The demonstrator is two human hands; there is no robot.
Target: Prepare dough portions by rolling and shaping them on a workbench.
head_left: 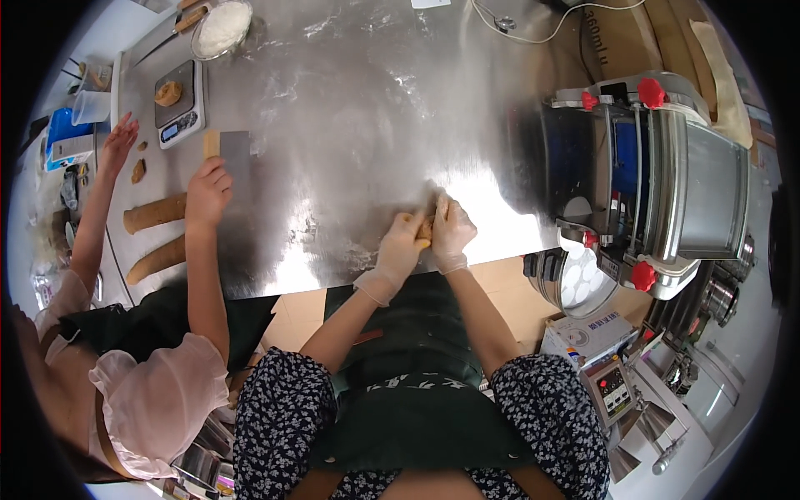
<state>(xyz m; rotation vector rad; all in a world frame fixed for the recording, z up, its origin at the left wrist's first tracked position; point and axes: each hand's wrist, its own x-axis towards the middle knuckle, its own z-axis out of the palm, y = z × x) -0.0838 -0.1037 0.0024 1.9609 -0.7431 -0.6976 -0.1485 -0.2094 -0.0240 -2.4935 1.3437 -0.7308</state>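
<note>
The dough (426, 228), a small rough brown lump, is at the near edge of the table (333, 108), right of its middle, mostly hidden between two hands in thin, wrinkled, see-through gloves. The left hand (400, 243) pinches it with bent fingers; the right hand (454, 229) is curled in against its other side, fingers pressed together. The table is smooth sheet steel, glossy, smeared with pale dusty streaks.

To the left, a co-worker's hand (208, 193) grips a scraper (234, 155) with a flat metal blade and a wooden handle; nearby lie two thick brown dough rolls (156, 213), long and rounded. Farther off, a flat scale (181, 117) bears a round, craggy piece (168, 93), and at the far left a clear bowl (222, 30) holds fine white powder. On the right stands a boxy metal machine (708, 187) with lobed red knobs (652, 93)
</note>
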